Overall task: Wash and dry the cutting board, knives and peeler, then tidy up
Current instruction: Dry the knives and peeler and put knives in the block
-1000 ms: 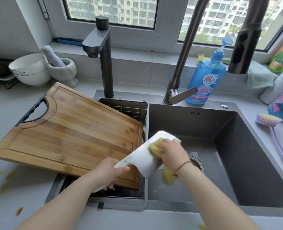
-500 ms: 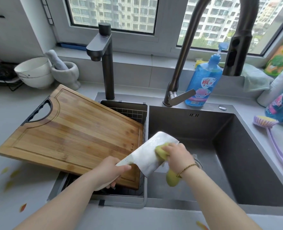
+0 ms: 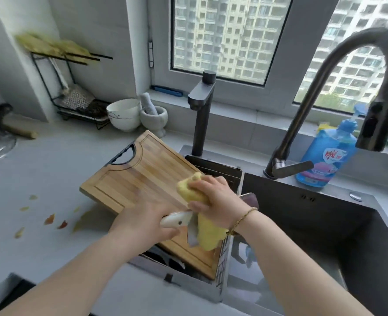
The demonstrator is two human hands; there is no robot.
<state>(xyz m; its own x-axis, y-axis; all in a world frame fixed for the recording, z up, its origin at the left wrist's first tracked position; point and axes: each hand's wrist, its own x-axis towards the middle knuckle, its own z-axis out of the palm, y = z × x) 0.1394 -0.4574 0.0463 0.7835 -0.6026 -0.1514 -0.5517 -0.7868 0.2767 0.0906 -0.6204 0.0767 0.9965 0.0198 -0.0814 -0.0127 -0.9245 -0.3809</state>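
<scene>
Yellow sponge [image 3: 202, 226] is folded over the knife [image 3: 177, 220] blade and gripped by the right hand [image 3: 218, 199]. Left hand [image 3: 140, 222] is curled round the white handle. Knife is held above the board [image 3: 143, 179], which spans the counter and the sink's [image 3: 325, 213] left compartment.

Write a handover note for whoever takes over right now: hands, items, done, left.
Left hand: grips the cleaver by its white handle, blade above the divider beside the sink.
Right hand: holds the yellow sponge folded over the blade.
Cutting board: lies tilted across the small left basin and the counter.
Done: nothing visibly finished.
Left: finish and rinse the cleaver, wash the board, other knives and peeler (not in view), dry everything, clear the scraps off the counter.
</scene>
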